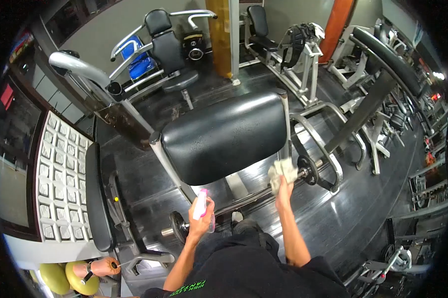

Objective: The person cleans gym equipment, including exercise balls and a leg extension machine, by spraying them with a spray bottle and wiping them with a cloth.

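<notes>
My left hand (200,224) is wrapped round a spray bottle with a white and pink head (201,204), held below the near left corner of a black padded bench (226,134). In my right hand (283,194) is a crumpled pale cloth (282,174), just off the pad's near right corner and apart from it. The pad's top looks shiny, with light reflected along its far edge. A barbell (248,198) with black plates at both ends lies low between me and the bench.
Behind the bench stand a seated machine with a black backrest (164,49) and a blue chair (140,64). More padded machines (388,59) line the right. At left are a narrow black pad (98,198), a white block wall (60,184) and yellow-green balls (55,278).
</notes>
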Motion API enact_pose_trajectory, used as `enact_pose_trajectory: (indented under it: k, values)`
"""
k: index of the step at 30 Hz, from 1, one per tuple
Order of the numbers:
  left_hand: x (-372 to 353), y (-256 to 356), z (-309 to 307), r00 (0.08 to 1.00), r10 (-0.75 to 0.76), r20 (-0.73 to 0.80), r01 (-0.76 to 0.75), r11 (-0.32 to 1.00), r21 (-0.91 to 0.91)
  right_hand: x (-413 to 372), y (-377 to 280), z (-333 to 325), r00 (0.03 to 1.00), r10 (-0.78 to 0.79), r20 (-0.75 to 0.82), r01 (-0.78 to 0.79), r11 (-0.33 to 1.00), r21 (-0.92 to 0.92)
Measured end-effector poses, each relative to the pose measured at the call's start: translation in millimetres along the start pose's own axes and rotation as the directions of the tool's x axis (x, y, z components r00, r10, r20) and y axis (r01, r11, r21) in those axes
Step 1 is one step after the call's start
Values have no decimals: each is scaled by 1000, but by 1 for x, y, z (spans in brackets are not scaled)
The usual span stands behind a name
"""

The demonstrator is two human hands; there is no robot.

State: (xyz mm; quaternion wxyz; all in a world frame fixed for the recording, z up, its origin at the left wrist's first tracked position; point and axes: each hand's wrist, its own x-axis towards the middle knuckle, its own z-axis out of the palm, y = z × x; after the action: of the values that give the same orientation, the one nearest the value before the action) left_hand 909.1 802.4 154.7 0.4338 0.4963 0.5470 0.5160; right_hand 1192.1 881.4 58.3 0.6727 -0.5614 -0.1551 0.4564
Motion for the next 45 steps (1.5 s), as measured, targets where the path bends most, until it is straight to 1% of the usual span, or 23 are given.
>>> enact_pose_trajectory:
  k: [4, 6, 7, 8, 9, 11, 13, 15, 16, 18, 20, 24, 26, 28, 30, 31, 33, 35, 38, 40, 42, 44, 45]
  values:
    - [-10, -6, -3, 992, -86, -96, 80, 995, -66, 83, -11, 63, 935, -350, 51, 336, 833, -439]
    - [-13, -4, -2, 978, -129, -164, 123, 991, -47, 114, -5, 99, 885, -465, 2, 376, 713, -591]
    - [-14, -10, -4, 979, -123, -163, 119, 992, -30, 125, 7, 115, 848, -528, 48, 485, 736, -473]
    - [-13, -6, -2, 976, -123, -181, 120, 992, -30, 101, -8, 146, 906, -416, 73, 410, 826, -385]
    - [-12, 1, 1, 970, -105, -220, 102, 995, -21, 99, 22, 163, 707, -680, 196, 635, 487, -600]
    - [-9, 3, 3, 960, -89, -264, 89, 996, -10, 43, 22, 189, 596, -628, 501, 801, 421, -426]
    - [-5, -1, 4, 943, -52, -328, 70, 997, 43, 8, 44, 194, 323, -476, 818, 897, 431, -104]
    - [1, 1, 6, 936, -67, -345, 86, 995, 41, -13, 50, 188, -71, -201, 977, 987, 128, 98]
    - [4, 2, 5, 931, -82, -356, 103, 994, 41, -12, 57, 182, -126, -219, 967, 989, 44, 139]
    - [10, 1, 4, 926, -65, -373, 83, 996, 32, 14, 50, 166, -113, -182, 977, 993, 25, 119]
    - [7, -4, 2, 917, -60, -393, 75, 997, 22, 49, 40, 153, -91, -349, 933, 996, -12, 92]
    - [8, -15, -4, 903, -94, -420, 117, 993, 30, 121, -8, 127, 294, -542, 787, 920, -64, -387]
    - [8, -24, -8, 898, -103, -428, 146, 987, 69, 142, -26, 130, 553, -660, 508, 801, 256, -541]
    - [12, -22, -7, 899, -86, -430, 120, 991, 54, 147, -32, 145, 781, -539, 316, 602, 514, -611]
    - [17, -15, -4, 904, -91, -417, 117, 992, 37, 123, -16, 167, 755, -573, 319, 638, 526, -563]
    - [20, -16, -3, 906, -91, -414, 116, 993, 37, 112, 1, 172, 612, -641, 463, 738, 251, -627]
    - [25, -19, -2, 910, -53, -410, 85, 995, 59, 74, 19, 187, 425, -642, 638, 891, 172, -421]
    - [28, -17, -1, 915, -44, -401, 67, 997, 43, 27, 24, 196, 364, -500, 785, 926, 287, -246]
    - [32, -13, 0, 914, -21, -405, 37, 999, 30, 8, 21, 198, 3, -274, 962, 994, 109, 28]
    - [28, -17, -3, 913, -29, -407, 46, 998, 33, 33, 20, 190, -70, -378, 923, 994, 56, 98]
    - [22, -13, -6, 897, -54, -438, 67, 998, 14, 63, 17, 177, 153, -441, 884, 977, 204, -67]
    - [14, -14, -9, 879, -81, -471, 87, 996, -11, 94, -13, 160, 171, -460, 872, 970, -77, -231]
    - [10, -17, -13, 870, -79, -486, 94, 996, 7, 108, -22, 150, 283, -485, 827, 928, -79, -364]
